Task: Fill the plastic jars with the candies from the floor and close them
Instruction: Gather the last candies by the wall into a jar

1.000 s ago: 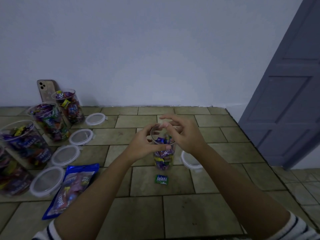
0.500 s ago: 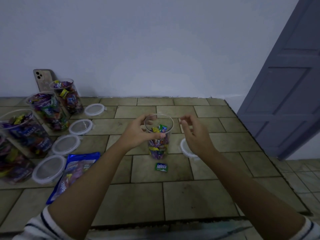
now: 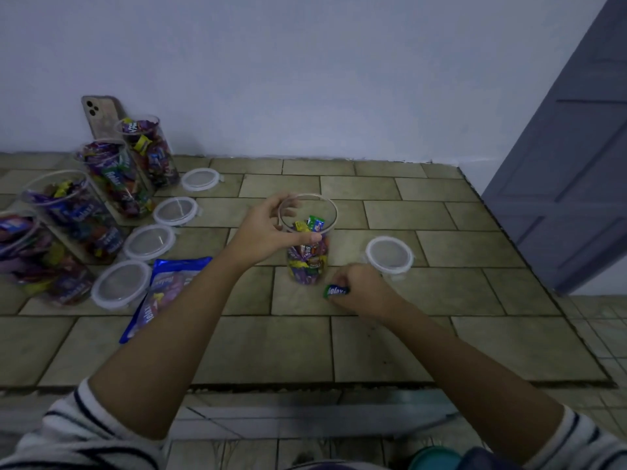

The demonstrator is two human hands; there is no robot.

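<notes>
Left hand [image 3: 268, 228], right hand [image 3: 361, 289], both curled

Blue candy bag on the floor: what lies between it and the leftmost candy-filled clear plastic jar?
In the head view, one round white-rimmed clear lid lies flat between the blue candy bag and the leftmost candy-filled clear plastic jar.

Five jars [image 3: 307, 245], five lids [image 3: 390, 254], one bag [image 3: 163, 293]

sleeves [image 3: 84, 435]: white, dark thin stripes | pushed up | forearms bare | hands ungloved
</notes>
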